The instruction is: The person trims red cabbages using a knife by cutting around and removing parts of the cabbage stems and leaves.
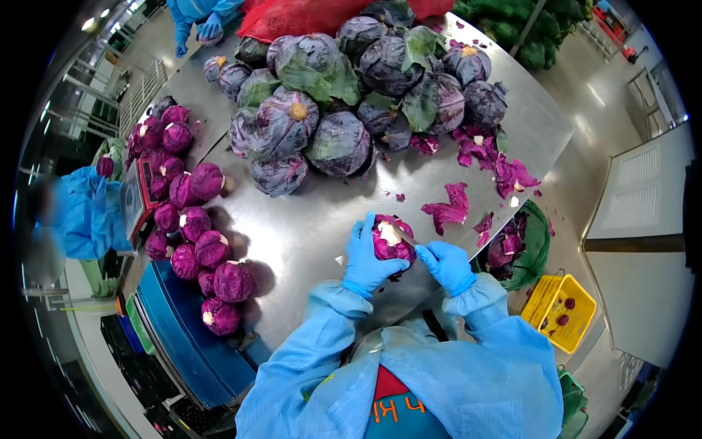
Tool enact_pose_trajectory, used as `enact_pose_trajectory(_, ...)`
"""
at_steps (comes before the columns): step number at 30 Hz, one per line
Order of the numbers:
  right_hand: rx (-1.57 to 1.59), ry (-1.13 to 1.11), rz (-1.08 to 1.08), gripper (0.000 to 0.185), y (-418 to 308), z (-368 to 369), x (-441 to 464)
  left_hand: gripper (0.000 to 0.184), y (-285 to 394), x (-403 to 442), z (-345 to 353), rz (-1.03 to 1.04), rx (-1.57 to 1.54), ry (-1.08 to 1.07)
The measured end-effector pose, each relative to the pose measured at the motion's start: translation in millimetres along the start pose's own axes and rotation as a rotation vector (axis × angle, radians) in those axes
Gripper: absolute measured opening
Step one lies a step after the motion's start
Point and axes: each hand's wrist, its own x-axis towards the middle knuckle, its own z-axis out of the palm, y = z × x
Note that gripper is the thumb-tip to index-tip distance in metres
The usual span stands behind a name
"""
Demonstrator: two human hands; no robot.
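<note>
My left hand (368, 257), in a blue glove, is wrapped around the side of a red cabbage (387, 249). The cabbage's pale cut stem end faces up. In my gloved right hand (447, 265) is a knife (404, 235), its blade lying against that white stem end; the handle is hidden in my fingers. Loose purple leaves (447, 208) lie on the metal table just beyond my right hand. Farther back sits a heap of untrimmed red cabbages (340, 143) with dark outer leaves. To the left, several bright purple trimmed cabbages (212, 249) are grouped together.
A green mesh basket (537, 245) of leaves stands by the right edge of the metal table (307, 234), near a yellow crate (578, 311). Blue crates (190, 336) are at lower left. One co-worker's gloved hand (210, 29) is at the far edge; another person's blue sleeve (91, 212) is left.
</note>
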Motion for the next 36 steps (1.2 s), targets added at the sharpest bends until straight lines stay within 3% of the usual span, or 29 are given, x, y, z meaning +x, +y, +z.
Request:
enact_pose_trajectory(3, 0.019, -0.045, -0.018, 0.053, 1.0, 2.9, 9.2, 0.134, -2.7, -2.0, -2.6, 0.026, 0.037, 0.005)
enact_pose_trajectory(9, 0.128, -0.405, -0.035, 0.063, 26.4, -0.7, 39.8, 0.130, -6.4, -1.9, -1.2, 0.033, 0.010, -0.012)
enact_pose_trajectory(15, 0.125, -0.463, -0.098, 0.072, 25.1, 3.5, 62.6, 0.129, -3.6, 0.6, -4.0, 0.030, 0.038, -0.042)
enact_pose_trajectory(21, -0.002, -0.552, 0.028, 0.072, 7.4, -6.4, 71.4, 0.132, 1.4, 2.5, 3.7, -0.054, 0.081, -0.023)
enact_pose_trajectory(24, -0.052, -0.564, 0.069, 0.082, 1.6, -7.9, 73.2, 0.132, 4.8, 3.4, 4.2, -0.061, 0.066, -0.012)
enact_pose_trajectory(27, -0.058, -0.559, 0.076, 0.083, 2.1, -6.1, 75.5, 0.132, 8.8, 5.6, 0.6, -0.077, 0.071, -0.025)
enact_pose_trajectory(30, -0.155, -0.413, 0.036, 0.076, 10.0, 2.9, 69.9, 0.131, 12.6, 2.7, 7.2, -0.090, 0.082, 0.016)
enact_pose_trajectory(34, 0.022, -0.123, 0.089, 0.065, 12.4, 19.5, 45.5, 0.129, 17.5, -3.7, 11.5, -0.010, 0.087, 0.068)
enact_pose_trajectory(36, 0.009, -0.150, 0.111, 0.066, 14.7, 19.7, 44.7, 0.129, 19.6, 1.0, 11.6, -0.007, 0.099, 0.047)
